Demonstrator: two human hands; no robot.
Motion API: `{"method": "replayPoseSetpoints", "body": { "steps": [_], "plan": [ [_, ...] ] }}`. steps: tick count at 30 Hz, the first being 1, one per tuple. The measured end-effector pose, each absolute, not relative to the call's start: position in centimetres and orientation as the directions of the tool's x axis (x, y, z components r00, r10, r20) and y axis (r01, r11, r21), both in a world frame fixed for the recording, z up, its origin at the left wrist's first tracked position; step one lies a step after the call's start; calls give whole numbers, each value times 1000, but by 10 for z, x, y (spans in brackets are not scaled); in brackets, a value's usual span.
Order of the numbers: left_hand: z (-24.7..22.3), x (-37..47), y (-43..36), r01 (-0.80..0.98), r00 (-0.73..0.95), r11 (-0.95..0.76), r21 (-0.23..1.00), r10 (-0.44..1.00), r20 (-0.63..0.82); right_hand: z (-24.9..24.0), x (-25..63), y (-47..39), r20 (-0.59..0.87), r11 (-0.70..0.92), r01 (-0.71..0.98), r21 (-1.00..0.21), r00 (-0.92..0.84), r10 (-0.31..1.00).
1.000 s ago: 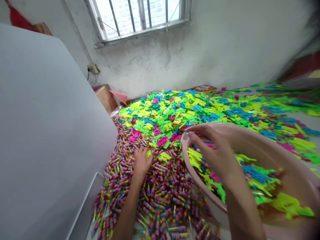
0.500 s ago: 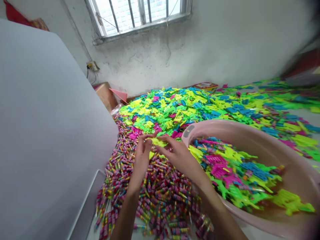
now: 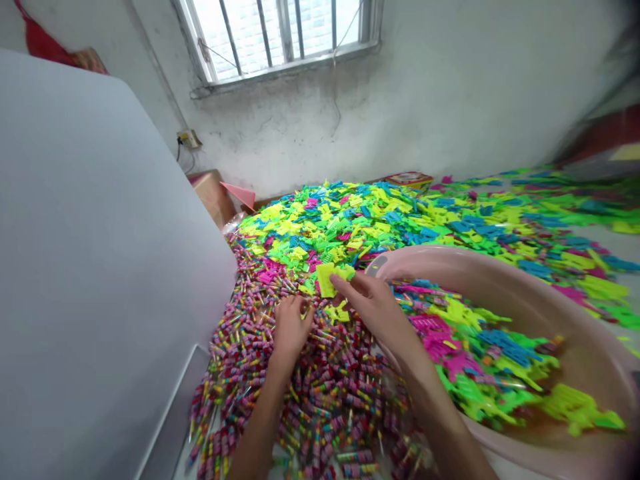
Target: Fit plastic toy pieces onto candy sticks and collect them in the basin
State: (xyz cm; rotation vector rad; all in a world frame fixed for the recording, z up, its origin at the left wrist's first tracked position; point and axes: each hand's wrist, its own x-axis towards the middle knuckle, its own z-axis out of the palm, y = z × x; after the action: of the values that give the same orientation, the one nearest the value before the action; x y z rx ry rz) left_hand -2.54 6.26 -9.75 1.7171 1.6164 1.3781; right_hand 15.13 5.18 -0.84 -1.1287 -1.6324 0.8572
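My right hand (image 3: 367, 300) pinches a flat yellow plastic toy piece (image 3: 327, 279) above the heaps, left of the basin. My left hand (image 3: 293, 323) is lower, at the pile of small wrapped candy tubes (image 3: 325, 373), with its fingers curled in. What those fingers hold, if anything, is hidden. Another yellow plastic piece (image 3: 338, 312) lies on the candy tubes just below my right fingers. Beyond both hands rises a big heap of yellow, green, blue and pink plastic pieces (image 3: 350, 220).
The pink basin (image 3: 450, 257) at the right contains colored plastic pieces and candy tubes. A tall pale panel (image 3: 110, 233) borders the left side. A cardboard box (image 3: 213, 197) is by the back wall, under the barred window (image 3: 285, 33). More plastic pieces (image 3: 600, 287) spread across the floor at right.
My hands have parted. The left has dropped to the candy tubes, while the right has lifted the yellow piece slightly and turned it. The view has tilted up a little.
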Motion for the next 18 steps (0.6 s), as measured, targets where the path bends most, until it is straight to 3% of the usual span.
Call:
{"method": "replayPoseSetpoints", "body": {
  "steps": [8, 13, 18],
  "plan": [
    [-27, -30, 26, 132, -271, -378, 916, 876, 400, -1, 149, 44, 173, 151, -101, -983, -269, 948],
    [-10, -25, 10, 195, -269, -389, 900, 862, 431, 3, 148, 41, 162, 93, -201, -975, -361, 918],
    [-11, -25, 8, 187, -297, -378, 907, 858, 419, 5, 149, 39, 164, 117, -149, -982, -359, 919]
  ]
}}
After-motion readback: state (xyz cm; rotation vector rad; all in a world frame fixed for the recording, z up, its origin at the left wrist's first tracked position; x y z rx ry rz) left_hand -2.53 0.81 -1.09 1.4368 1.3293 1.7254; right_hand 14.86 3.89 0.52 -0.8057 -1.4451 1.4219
